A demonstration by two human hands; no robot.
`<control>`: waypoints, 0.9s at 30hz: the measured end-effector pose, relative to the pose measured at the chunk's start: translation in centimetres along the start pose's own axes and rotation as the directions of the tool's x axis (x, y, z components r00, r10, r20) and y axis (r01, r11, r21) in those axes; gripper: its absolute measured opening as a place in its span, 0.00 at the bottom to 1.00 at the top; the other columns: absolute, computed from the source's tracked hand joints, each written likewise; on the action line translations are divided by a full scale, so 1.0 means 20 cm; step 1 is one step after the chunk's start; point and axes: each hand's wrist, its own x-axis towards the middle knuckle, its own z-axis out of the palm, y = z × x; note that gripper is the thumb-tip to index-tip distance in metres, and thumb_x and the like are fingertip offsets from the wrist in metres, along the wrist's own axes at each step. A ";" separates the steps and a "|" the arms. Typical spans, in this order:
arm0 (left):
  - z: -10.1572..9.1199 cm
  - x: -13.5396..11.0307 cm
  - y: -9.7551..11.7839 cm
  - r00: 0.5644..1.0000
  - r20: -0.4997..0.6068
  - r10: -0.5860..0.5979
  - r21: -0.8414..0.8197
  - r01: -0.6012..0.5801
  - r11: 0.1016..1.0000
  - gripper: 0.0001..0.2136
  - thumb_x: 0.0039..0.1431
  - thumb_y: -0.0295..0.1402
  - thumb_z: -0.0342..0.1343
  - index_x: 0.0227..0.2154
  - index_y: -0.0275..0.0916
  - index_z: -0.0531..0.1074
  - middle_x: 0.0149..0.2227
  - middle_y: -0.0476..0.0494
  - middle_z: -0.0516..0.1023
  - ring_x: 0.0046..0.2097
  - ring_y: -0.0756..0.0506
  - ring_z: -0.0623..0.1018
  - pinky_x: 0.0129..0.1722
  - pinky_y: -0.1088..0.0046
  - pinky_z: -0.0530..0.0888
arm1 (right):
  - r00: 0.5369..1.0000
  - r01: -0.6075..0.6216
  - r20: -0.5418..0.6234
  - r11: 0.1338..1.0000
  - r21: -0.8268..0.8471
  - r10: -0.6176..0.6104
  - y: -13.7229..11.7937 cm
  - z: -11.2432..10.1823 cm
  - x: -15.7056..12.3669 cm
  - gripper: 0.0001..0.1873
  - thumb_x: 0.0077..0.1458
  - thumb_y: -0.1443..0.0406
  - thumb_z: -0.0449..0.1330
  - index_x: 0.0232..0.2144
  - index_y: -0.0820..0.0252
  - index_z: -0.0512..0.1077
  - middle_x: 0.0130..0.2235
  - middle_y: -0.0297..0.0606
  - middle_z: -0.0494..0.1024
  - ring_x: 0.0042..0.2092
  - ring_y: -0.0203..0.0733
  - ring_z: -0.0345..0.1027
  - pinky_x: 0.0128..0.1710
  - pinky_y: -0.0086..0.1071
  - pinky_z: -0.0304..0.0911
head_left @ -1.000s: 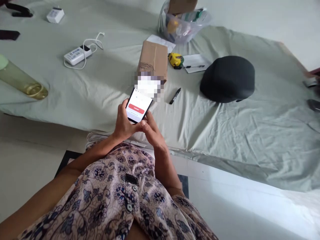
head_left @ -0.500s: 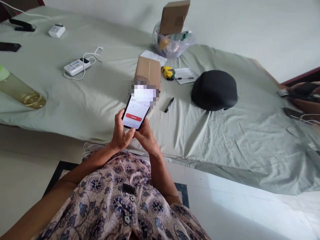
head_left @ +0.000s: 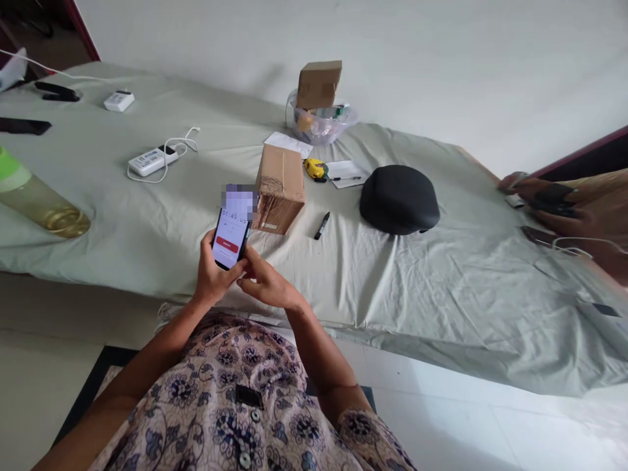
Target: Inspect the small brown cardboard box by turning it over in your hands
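Observation:
A smartphone [head_left: 229, 235] with a lit white screen and a red button is gripped in my left hand [head_left: 210, 278], fingers wrapped round its left edge. My right hand [head_left: 267, 284] is curled against the phone's lower right side, thumb near the screen. Both hands hover over the near edge of a mattress covered in a pale green sheet [head_left: 147, 222]. A brown cardboard box [head_left: 279, 190] stands just beyond the phone. A black marker [head_left: 322, 226] lies to the box's right.
A black cap [head_left: 400, 199], a yellow tape measure [head_left: 314, 169], papers with a pen [head_left: 346, 173], a clear bowl holding a small box [head_left: 318, 108], a white power strip [head_left: 150, 160], a green bottle [head_left: 36, 203] and another person's arm [head_left: 574, 203] at the right.
The view has tilted up and pulled back, showing more wall and the far bed edge. The phone and both hands have shifted left and down in the picture, still held together.

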 end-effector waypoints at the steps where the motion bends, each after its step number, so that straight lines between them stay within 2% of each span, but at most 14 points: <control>1: -0.03 0.02 -0.01 1.000 -0.025 -0.012 0.046 0.013 0.999 0.39 0.49 0.54 0.69 0.59 0.42 0.61 0.51 0.38 0.77 0.47 0.39 0.81 0.47 0.59 0.80 | 1.000 0.006 0.016 1.000 -0.026 -0.006 -0.01 -0.02 0.02 0.42 0.58 0.66 0.59 0.72 0.54 0.53 0.56 0.45 0.79 0.49 0.46 0.78 0.43 0.39 0.79; 3: -0.11 0.08 -0.03 0.996 -0.080 -0.037 0.162 0.049 0.985 0.39 0.47 0.50 0.70 0.59 0.42 0.62 0.52 0.36 0.76 0.50 0.37 0.80 0.50 0.56 0.79 | 0.999 0.035 -0.023 0.997 -0.064 -0.037 -0.02 -0.08 0.04 0.35 0.62 0.63 0.59 0.69 0.54 0.60 0.52 0.44 0.82 0.46 0.44 0.79 0.43 0.39 0.77; 5: -0.19 0.16 -0.05 0.988 -0.143 -0.062 0.299 0.103 0.949 0.40 0.44 0.48 0.71 0.59 0.41 0.63 0.55 0.34 0.75 0.54 0.33 0.78 0.56 0.52 0.76 | 0.977 0.077 -0.195 0.994 -0.080 -0.091 -0.02 -0.18 0.06 0.25 0.65 0.57 0.58 0.63 0.53 0.68 0.47 0.41 0.84 0.42 0.41 0.78 0.44 0.40 0.76; 6: -0.22 0.21 -0.06 0.983 -0.168 -0.078 0.370 0.137 0.919 0.40 0.44 0.46 0.71 0.59 0.40 0.63 0.56 0.33 0.74 0.57 0.32 0.76 0.59 0.50 0.74 | 0.936 0.099 -0.331 0.992 -0.083 -0.121 -0.01 -0.26 0.07 0.22 0.66 0.55 0.57 0.59 0.52 0.72 0.43 0.38 0.84 0.39 0.40 0.77 0.43 0.40 0.76; 7: -0.26 0.25 -0.07 0.977 -0.189 -0.099 0.441 0.175 0.880 0.40 0.44 0.45 0.71 0.59 0.39 0.63 0.56 0.31 0.73 0.59 0.30 0.74 0.62 0.48 0.72 | 0.861 0.123 -0.484 0.988 -0.095 -0.153 0.01 -0.34 0.08 0.19 0.67 0.53 0.57 0.55 0.51 0.74 0.39 0.36 0.83 0.36 0.39 0.76 0.42 0.39 0.75; 9: -0.30 0.33 -0.09 0.963 -0.224 -0.148 0.561 0.252 0.788 0.39 0.44 0.42 0.71 0.58 0.35 0.64 0.58 0.27 0.71 0.64 0.26 0.70 0.66 0.44 0.66 | 0.632 0.145 -0.745 0.976 -0.161 -0.216 0.08 -0.52 0.10 0.16 0.65 0.51 0.56 0.48 0.51 0.74 0.33 0.33 0.78 0.33 0.38 0.73 0.39 0.38 0.73; 11: -0.33 0.38 -0.12 0.947 -0.254 -0.196 0.633 0.316 0.707 0.38 0.44 0.40 0.71 0.57 0.32 0.65 0.58 0.24 0.70 0.66 0.22 0.65 0.68 0.38 0.61 | 0.427 0.130 -0.868 0.967 -0.219 -0.254 0.20 -0.68 0.11 0.16 0.63 0.51 0.56 0.44 0.52 0.71 0.31 0.31 0.74 0.33 0.38 0.72 0.37 0.35 0.71; 12: -0.34 0.40 -0.14 0.940 -0.265 -0.214 0.647 0.338 0.684 0.37 0.43 0.40 0.72 0.55 0.32 0.66 0.58 0.23 0.70 0.67 0.20 0.64 0.67 0.34 0.59 | 0.368 0.106 -0.896 0.968 -0.226 -0.250 0.26 -0.75 0.12 0.16 0.62 0.50 0.56 0.43 0.53 0.70 0.31 0.31 0.73 0.32 0.37 0.71 0.36 0.34 0.70; 13: -0.35 0.40 -0.17 0.936 -0.272 -0.224 0.647 0.350 0.678 0.36 0.42 0.40 0.73 0.53 0.32 0.67 0.57 0.23 0.70 0.67 0.18 0.63 0.67 0.30 0.57 | 0.344 0.067 -0.909 0.972 -0.225 -0.234 0.33 -0.79 0.11 0.17 0.61 0.49 0.55 0.43 0.53 0.69 0.31 0.30 0.72 0.32 0.36 0.70 0.35 0.34 0.69; 15: -0.36 0.40 -0.25 0.942 -0.268 -0.204 0.616 0.330 0.716 0.34 0.39 0.42 0.76 0.48 0.35 0.69 0.55 0.27 0.70 0.67 0.15 0.60 0.65 0.24 0.52 | 0.339 -0.009 -0.925 0.983 -0.184 -0.170 0.44 -0.83 0.10 0.18 0.59 0.48 0.55 0.43 0.54 0.68 0.32 0.30 0.71 0.30 0.36 0.68 0.33 0.33 0.67; 19: -0.40 0.39 -0.34 0.968 -0.213 -0.131 0.557 0.231 0.798 0.38 0.35 0.51 0.77 0.46 0.39 0.68 0.59 0.28 0.68 0.69 0.11 0.54 0.65 0.19 0.43 | 0.429 -0.076 -0.900 0.990 -0.122 -0.078 0.57 -0.79 0.08 0.19 0.58 0.49 0.58 0.45 0.52 0.69 0.33 0.30 0.72 0.31 0.36 0.66 0.34 0.33 0.67; 24: -0.37 0.41 -0.20 0.965 -0.140 -0.223 0.716 0.254 0.651 0.47 0.44 0.49 0.72 0.63 0.32 0.61 0.71 0.16 0.55 0.74 0.13 0.48 0.67 0.23 0.46 | 0.506 -0.079 -0.854 0.979 -0.189 -0.124 0.57 -0.74 0.11 0.26 0.62 0.43 0.55 0.51 0.53 0.70 0.36 0.34 0.75 0.34 0.38 0.70 0.38 0.36 0.70; 25: -0.33 0.43 -0.15 0.971 -0.101 -0.218 0.731 0.221 0.645 0.48 0.47 0.49 0.70 0.66 0.31 0.58 0.72 0.15 0.54 0.75 0.17 0.49 0.69 0.27 0.48 | 0.528 -0.073 -0.839 0.977 -0.200 -0.132 0.56 -0.73 0.12 0.29 0.62 0.42 0.55 0.54 0.54 0.70 0.38 0.36 0.76 0.35 0.39 0.71 0.39 0.37 0.71; 27: -0.23 0.47 -0.09 0.982 0.014 -0.190 0.687 0.129 0.715 0.47 0.52 0.49 0.66 0.70 0.33 0.54 0.73 0.18 0.54 0.76 0.24 0.52 0.72 0.38 0.54 | 0.579 -0.059 -0.803 0.975 -0.214 -0.141 0.55 -0.71 0.13 0.37 0.59 0.39 0.57 0.61 0.55 0.68 0.44 0.40 0.78 0.38 0.40 0.72 0.43 0.38 0.73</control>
